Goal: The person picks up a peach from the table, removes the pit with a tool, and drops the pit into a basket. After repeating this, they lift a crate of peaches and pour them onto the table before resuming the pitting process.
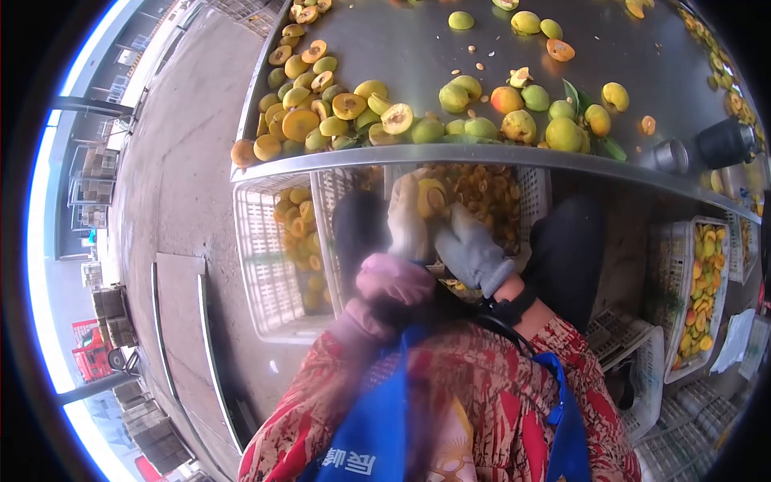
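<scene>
My left hand [408, 217], in a whitish glove with a pink cuff, is closed on a cut apricot [434, 198], its orange-yellow flesh facing up. Just below and to the right of the fruit is my right hand [474, 251], in a grey glove. Its fingers are curled in close to the apricot, and what they hold is hidden. Both hands are between my knees, below the table edge. Under them stands a crate [532, 197] of cut apricot pieces [482, 189].
On the metal table [385, 48] lie whole and halved apricots [301, 124], leaves and a dark flask [723, 145]. A white crate [249, 233] with fruit is at left, another fruit crate [679, 353] at right. Empty crates [642, 386] stand beside me.
</scene>
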Demonstrator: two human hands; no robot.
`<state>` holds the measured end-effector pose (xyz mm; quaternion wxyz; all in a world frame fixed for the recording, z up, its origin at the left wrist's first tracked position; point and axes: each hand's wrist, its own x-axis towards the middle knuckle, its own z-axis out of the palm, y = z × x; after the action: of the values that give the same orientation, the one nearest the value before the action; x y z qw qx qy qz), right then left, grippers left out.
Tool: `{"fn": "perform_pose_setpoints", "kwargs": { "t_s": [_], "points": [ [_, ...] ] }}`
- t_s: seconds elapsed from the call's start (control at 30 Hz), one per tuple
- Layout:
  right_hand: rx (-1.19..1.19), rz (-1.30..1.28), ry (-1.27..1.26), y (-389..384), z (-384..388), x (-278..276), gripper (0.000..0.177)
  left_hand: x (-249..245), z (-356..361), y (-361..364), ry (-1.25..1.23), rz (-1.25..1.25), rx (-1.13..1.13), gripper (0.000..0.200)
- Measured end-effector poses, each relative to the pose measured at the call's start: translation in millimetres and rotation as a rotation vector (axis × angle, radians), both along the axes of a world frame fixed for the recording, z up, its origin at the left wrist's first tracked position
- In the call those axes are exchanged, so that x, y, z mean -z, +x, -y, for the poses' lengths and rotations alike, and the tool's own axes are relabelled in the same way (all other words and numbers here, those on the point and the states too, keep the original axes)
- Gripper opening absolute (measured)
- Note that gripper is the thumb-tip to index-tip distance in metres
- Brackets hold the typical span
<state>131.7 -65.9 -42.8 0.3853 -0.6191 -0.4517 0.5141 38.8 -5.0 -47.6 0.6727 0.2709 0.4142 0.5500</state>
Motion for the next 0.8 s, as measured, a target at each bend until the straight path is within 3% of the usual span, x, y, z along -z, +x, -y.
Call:
{"fn": "perform_pose_setpoints", "kwargs": {
  "t_s": [0.13,0.2,0.33,0.43,0.47,0.53,0.57,0.7,0.8],
  "points": [
    [-0.004,-0.026,0.043,-3,0,11,0.029,5,-5,-4,-0.064,-0.108,-0.029,0.034],
    [-0.082,-0.009,0.002,-2,0,15,0.029,8,-8,-9,-0.061,-0.301,0.013,0.049],
    [-0.12,0.049,-0.005,5,0,-4,0.03,15,-18,-16,-0.104,-0.261,0.075,0.049],
    [-0.118,-0.165,-0.2,9,-2,-8,0.031,33,-26,-26,0.157,-0.388,0.301,0.076],
    [-0.11,-0.264,-0.274,10,-4,-15,0.031,38,-23,-26,0.158,-0.392,0.298,0.076],
    [-0.098,-0.358,-0.341,9,-4,-16,0.032,55,-22,-26,-0.025,-0.239,0.074,0.066],
    [-0.096,-0.292,-0.249,5,-2,-12,0.03,49,-19,-27,0.03,-0.24,0.169,0.051],
    [-0.177,-0.189,-0.094,4,2,-7,0.027,17,-10,-27,0.058,-0.397,0.228,0.038],
    [-0.263,-0.212,-0.04,4,-3,9,0.023,-20,-5,-12,-0.198,-0.325,0.142,0.03]
  ]
}}
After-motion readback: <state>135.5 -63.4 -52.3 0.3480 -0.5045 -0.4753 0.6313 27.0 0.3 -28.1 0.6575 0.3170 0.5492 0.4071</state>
